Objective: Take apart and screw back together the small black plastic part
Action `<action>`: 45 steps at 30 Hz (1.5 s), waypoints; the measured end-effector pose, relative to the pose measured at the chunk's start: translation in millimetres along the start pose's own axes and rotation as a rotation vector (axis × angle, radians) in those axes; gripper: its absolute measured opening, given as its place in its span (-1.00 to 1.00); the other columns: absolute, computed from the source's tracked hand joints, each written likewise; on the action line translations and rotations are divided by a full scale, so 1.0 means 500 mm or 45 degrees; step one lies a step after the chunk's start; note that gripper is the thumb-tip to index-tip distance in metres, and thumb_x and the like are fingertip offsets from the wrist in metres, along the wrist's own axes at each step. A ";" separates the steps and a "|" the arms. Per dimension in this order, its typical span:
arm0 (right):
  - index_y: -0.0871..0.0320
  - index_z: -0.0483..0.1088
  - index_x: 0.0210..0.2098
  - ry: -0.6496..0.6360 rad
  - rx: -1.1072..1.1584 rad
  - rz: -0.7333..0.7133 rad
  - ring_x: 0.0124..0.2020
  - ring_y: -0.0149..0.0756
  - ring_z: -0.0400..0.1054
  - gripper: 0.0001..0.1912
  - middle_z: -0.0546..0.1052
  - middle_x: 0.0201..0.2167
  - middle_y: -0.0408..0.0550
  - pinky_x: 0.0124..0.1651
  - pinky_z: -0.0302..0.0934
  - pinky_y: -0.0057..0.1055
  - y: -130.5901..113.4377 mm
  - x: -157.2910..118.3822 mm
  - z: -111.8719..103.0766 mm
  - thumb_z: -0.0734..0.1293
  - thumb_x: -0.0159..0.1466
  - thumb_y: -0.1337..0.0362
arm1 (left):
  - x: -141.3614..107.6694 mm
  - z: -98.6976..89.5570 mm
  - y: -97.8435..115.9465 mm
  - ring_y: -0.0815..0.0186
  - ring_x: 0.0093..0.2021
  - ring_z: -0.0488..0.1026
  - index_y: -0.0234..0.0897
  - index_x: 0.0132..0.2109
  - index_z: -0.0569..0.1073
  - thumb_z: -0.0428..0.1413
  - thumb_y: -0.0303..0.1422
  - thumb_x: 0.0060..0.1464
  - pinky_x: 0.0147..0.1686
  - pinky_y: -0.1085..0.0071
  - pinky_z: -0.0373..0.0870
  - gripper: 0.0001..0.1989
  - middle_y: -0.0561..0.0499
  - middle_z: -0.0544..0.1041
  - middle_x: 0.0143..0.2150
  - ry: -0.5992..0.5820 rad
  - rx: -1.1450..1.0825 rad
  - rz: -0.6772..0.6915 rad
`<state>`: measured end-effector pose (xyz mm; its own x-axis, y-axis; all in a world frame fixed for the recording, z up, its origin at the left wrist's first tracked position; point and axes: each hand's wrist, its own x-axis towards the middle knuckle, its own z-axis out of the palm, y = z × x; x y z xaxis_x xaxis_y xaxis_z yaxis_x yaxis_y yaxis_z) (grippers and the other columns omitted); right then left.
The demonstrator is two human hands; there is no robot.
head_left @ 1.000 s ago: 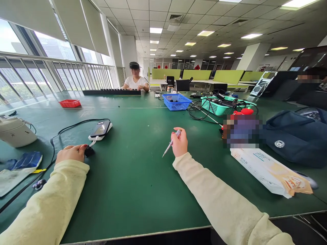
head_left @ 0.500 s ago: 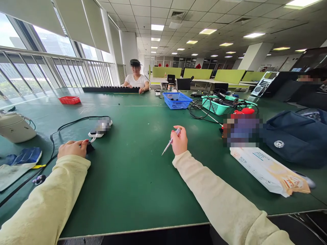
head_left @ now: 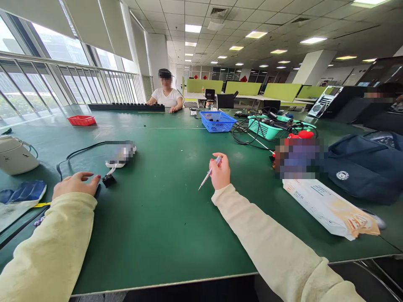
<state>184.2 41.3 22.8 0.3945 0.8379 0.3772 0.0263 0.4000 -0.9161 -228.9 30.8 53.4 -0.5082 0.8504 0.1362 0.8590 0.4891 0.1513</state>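
My right hand (head_left: 220, 173) is closed round a thin clear-handled screwdriver (head_left: 206, 178), its metal tip pointing down and left above the green table (head_left: 157, 235). On the left, my left hand (head_left: 75, 184) rests low over the table with thumb and fingers apart; a dark piece shows under its thumb, too hidden to name. Just right of that thumb lies a small black block (head_left: 108, 180), apart from the hand, joined by a short white cable to a white device (head_left: 116, 163) whose top is blurred.
Gloves (head_left: 23, 195) and a white pot (head_left: 17, 155) stand at the left. Farther back are a red tray (head_left: 82, 121), a blue basket (head_left: 218, 121) and a green basket (head_left: 267, 129) with cables. A packet (head_left: 327, 205) and a dark bag (head_left: 365, 167) lie right. Across sits a person (head_left: 166, 98).
My left hand has moved left, away from the small black block, which now lies uncovered. My right hand keeps the screwdriver in nearly the same place. The view has shifted slightly.
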 end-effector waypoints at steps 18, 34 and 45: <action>0.06 0.26 -0.20 0.024 -0.019 0.079 -0.59 -0.42 0.17 -0.77 0.31 -0.54 -0.29 -0.50 0.12 -0.46 -0.003 -0.004 0.004 0.25 0.13 0.21 | -0.007 0.045 0.014 0.10 0.06 0.42 -0.23 0.23 0.37 -0.08 -0.35 0.15 0.13 0.22 0.32 -0.50 -0.13 0.45 0.08 0.340 -0.195 0.610; 0.06 0.27 -0.18 0.011 -0.017 0.064 -0.59 -0.42 0.17 -0.75 0.30 -0.55 -0.29 -0.51 0.13 -0.45 -0.002 -0.005 0.005 0.26 0.13 0.19 | -0.001 0.071 0.028 0.01 0.07 0.44 -0.24 0.27 0.33 -0.12 -0.36 0.19 0.14 0.12 0.28 -0.49 -0.15 0.51 0.14 0.204 0.002 0.657; 0.07 0.27 -0.19 0.008 -0.002 0.088 -0.58 -0.43 0.16 -0.76 0.31 -0.54 -0.28 -0.50 0.11 -0.46 -0.006 -0.007 0.003 0.27 0.13 0.22 | -0.018 0.052 0.035 0.11 0.07 0.44 -0.20 0.26 0.34 -0.12 -0.36 0.18 0.13 0.22 0.31 -0.49 -0.05 0.53 0.10 0.127 -0.098 0.609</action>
<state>181.2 37.7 24.5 0.4014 0.8611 0.3120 0.0002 0.3406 -0.9402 -207.6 36.6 29.3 -0.0649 0.9515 0.3007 0.9923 0.0297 0.1200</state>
